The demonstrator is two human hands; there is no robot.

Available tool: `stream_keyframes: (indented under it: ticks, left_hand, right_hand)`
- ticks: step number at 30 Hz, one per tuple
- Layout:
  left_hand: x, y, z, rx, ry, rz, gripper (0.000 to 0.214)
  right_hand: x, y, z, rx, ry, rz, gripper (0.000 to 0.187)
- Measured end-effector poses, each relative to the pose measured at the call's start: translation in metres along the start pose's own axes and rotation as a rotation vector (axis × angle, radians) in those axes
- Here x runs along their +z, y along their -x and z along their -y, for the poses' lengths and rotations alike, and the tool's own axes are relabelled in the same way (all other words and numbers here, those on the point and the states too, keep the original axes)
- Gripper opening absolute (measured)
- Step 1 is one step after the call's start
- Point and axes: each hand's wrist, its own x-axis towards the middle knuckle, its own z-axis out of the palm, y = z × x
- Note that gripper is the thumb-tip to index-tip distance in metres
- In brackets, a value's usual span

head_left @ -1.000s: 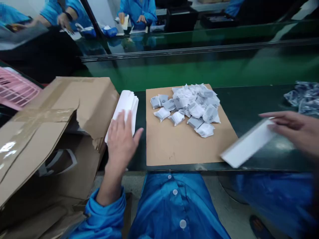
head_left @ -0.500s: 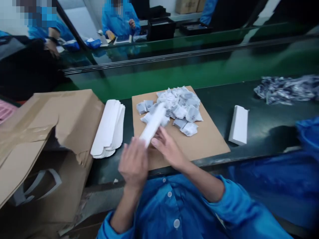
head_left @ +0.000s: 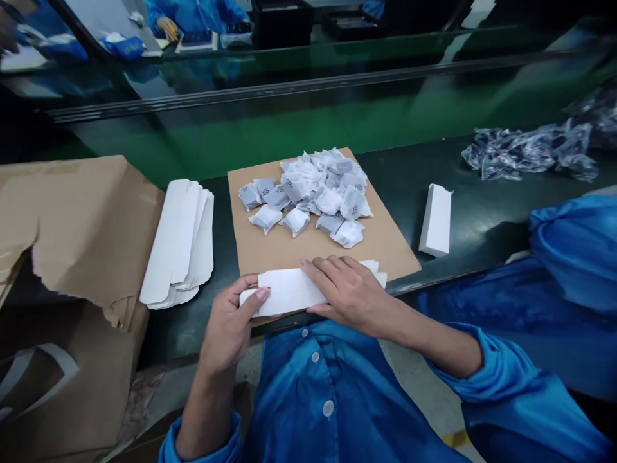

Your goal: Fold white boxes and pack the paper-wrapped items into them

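Both my hands hold one flat white carton blank (head_left: 289, 290) crosswise over the near edge of a brown cardboard sheet (head_left: 385, 244). My left hand (head_left: 230, 321) pinches its left end, thumb on top. My right hand (head_left: 351, 293) lies over its right half with fingers spread along it. Beyond the blank, a heap of small white and grey sachets (head_left: 311, 196) sits on the cardboard sheet. A stack of flat white carton blanks (head_left: 179, 239) lies to the left on the dark table.
A folded white box (head_left: 436, 218) lies right of the sheet. Crumpled clear bags (head_left: 527, 151) are at the far right. A torn brown carton (head_left: 72, 225) stands at the left. A green conveyor belt (head_left: 289, 128) runs behind. A blue sleeve (head_left: 573, 244) of another person is at right.
My hands have turned the white blank from pointing away to lying crosswise and brought it nearer my body. The view has shifted slightly, so everything sits further left.
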Motion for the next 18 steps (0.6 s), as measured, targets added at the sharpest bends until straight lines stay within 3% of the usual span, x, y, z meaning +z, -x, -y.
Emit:
stream_keyframes:
  ticks: [2,4,8,13,15,18]
  left_hand:
    - [-0.003,0.001,-0.002,-0.04,-0.118,0.168,0.045]
    - [-0.006,0.001,-0.005,0.016,-0.264,0.215,0.041]
    - [-0.002,-0.001,-0.006,0.19,-0.418,0.113,0.027]
    - [0.003,-0.005,-0.003,0.278,-0.51,-0.075,0.008]
    - [0.006,-0.003,-0.003,0.336,-0.393,-0.122,0.018]
    - [0.024,0.007,0.001,0.581,-0.12,-0.22,0.052]
  right_hand:
    - [0.0,0.005,-0.002,-0.097,0.011,-0.01,0.066]
    - [-0.003,0.008,-0.008,-0.146,0.013,-0.013,0.061]
    - [-0.01,0.011,-0.012,-0.157,0.066,-0.043,0.05]
    - [-0.009,0.014,-0.007,-0.159,0.2,-0.106,0.034]
    - [-0.007,0.013,-0.01,-0.095,0.229,-0.154,0.031]
    - [-0.001,0.008,-0.01,0.155,0.286,-0.315,0.035]
